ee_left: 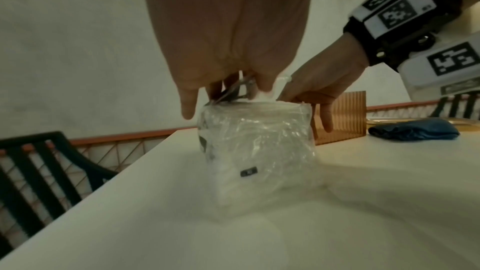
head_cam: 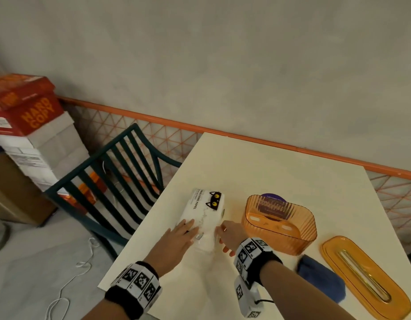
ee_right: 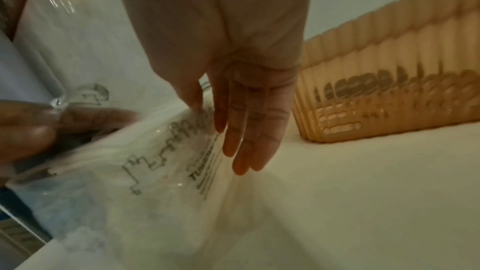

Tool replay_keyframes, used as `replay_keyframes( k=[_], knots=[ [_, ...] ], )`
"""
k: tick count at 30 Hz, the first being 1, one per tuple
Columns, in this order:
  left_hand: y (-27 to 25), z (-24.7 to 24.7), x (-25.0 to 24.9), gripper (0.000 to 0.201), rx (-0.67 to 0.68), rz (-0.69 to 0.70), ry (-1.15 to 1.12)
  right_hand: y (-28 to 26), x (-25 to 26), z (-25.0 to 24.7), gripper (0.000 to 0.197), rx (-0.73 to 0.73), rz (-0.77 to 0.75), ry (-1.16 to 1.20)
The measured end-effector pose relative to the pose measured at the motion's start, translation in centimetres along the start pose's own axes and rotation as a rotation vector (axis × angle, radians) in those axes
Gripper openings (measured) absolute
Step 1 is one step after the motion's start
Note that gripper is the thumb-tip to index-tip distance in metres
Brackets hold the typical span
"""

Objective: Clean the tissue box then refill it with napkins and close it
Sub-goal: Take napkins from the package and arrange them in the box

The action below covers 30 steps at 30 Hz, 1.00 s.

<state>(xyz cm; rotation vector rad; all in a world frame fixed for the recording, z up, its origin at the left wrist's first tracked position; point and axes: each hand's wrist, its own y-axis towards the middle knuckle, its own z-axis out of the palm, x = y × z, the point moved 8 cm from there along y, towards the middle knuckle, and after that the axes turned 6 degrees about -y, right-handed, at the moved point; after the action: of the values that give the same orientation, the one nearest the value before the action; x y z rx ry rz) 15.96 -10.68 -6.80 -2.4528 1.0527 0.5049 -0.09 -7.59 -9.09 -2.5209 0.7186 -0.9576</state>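
Observation:
A white napkin pack with a black cat print lies in its clear plastic wrapper on the white table. My left hand rests on the pack's near end and grips a small metal tool against the wrapper's top. My right hand is at the pack's right side; its thumb and forefinger pinch the wrapper while the other fingers hang straight. The orange ribbed tissue box stands open just right of the pack. Its slotted orange lid lies at the far right.
A folded blue cloth lies between box and lid, near the table's front edge. A dark green slatted chair stands left of the table. Stacked cardboard boxes sit at the far left, and a white cable trails on the floor.

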Motion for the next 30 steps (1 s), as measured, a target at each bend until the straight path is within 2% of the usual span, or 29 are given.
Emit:
replay_keyframes(
  k=[1,3,4,7,9,10,14,16,18,20,22,25,28,30],
  knots=[
    [-0.1,-0.6,-0.1,0.07,-0.062,0.002,-0.127,0.1,0.1,0.0,0.023,0.0,0.011,0.011],
    [-0.2,-2.4,0.4,0.042,-0.273,-0.022,-0.457,0.2,0.3,0.0,0.027,-0.006,0.03,0.053],
    [-0.4,-3.1,1.1,0.036,-0.379,-0.064,-0.623,0.2,0.2,-0.1,0.027,-0.009,0.041,0.075],
    [-0.9,-3.7,3.4,0.036,-0.594,-0.242,-1.066,0.2,0.0,-0.1,0.023,-0.023,0.061,0.084],
    [-1.0,-3.4,4.2,0.036,-0.673,-0.331,-1.348,0.3,-0.3,0.1,0.021,-0.018,0.073,0.071],
    [-1.1,-3.2,4.7,0.035,-0.706,-0.366,-1.416,0.3,-0.4,0.2,0.02,-0.008,0.078,0.066],
    [-0.7,-2.8,5.7,0.029,-0.757,-0.402,-1.457,0.2,-0.9,0.4,0.021,0.022,0.08,0.004],
    [-0.6,-2.1,6.8,0.022,-0.761,-0.469,-1.57,0.1,-1.3,0.5,0.02,0.021,0.089,-0.004],
    [-0.4,-0.6,7.7,0.02,-0.702,-0.549,-1.763,0.1,-1.7,0.5,0.021,0.02,0.101,0.006],
    [-0.4,0.5,8.1,0.032,-0.625,-0.615,-1.846,-0.1,-2.1,0.4,0.021,0.017,0.109,0.019],
    [-0.1,0.9,8.9,0.041,-0.605,-0.664,-1.794,-0.1,-2.3,0.4,0.022,0.018,0.109,0.02],
    [-0.4,0.7,9.5,0.043,-0.635,-0.751,-1.707,-0.2,-2.3,0.3,0.024,0.018,0.103,0.05],
    [-0.9,-0.2,10.2,0.042,-0.696,-0.768,-1.604,-0.4,-2.2,0.2,0.026,0.018,0.098,0.083],
    [-1.4,-1.1,10.7,0.045,-0.753,-0.787,-1.441,-0.6,-2.1,0.2,0.027,0.014,0.094,0.089]
  ],
)
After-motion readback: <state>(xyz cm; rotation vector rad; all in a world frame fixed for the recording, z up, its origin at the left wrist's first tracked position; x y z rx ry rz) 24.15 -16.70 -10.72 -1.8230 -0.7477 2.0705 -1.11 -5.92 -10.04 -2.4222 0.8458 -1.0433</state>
